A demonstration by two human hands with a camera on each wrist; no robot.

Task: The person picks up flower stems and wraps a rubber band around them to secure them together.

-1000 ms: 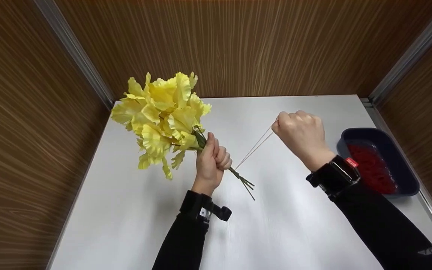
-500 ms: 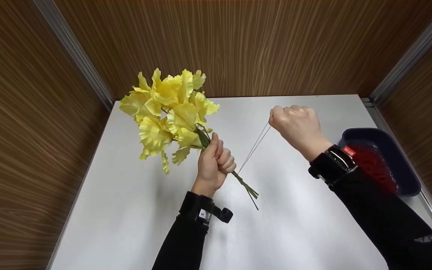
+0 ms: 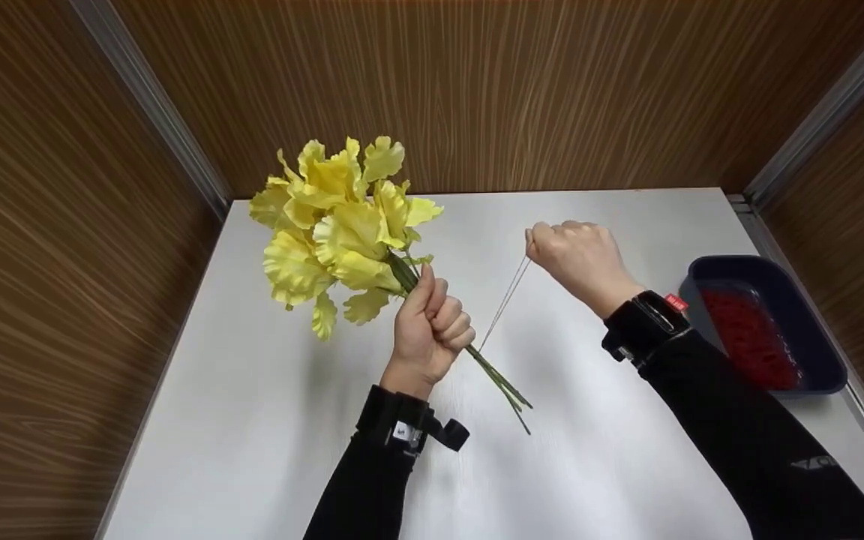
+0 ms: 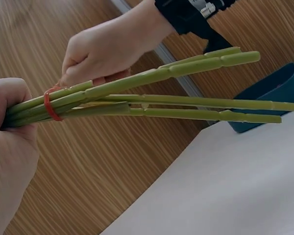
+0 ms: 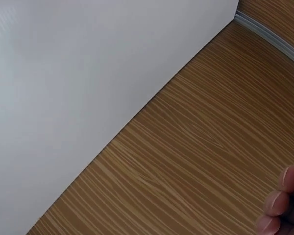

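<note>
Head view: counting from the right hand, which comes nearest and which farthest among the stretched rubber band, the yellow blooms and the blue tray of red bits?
1. Rubber band: pinched in the right hand itself, running down-left to the stems.
2. Blue tray: on the table's right edge.
3. Yellow blooms: far left, above the left hand.

A bunch of yellow flowers (image 3: 342, 225) is held above the white bench (image 3: 267, 420), blooms tilted up and to the left, green stems (image 3: 503, 386) slanting down to the right. A red rubber band (image 4: 50, 104) wraps the stems, and its stretched loop (image 3: 505, 300) runs taut, up and to the right.
</note>
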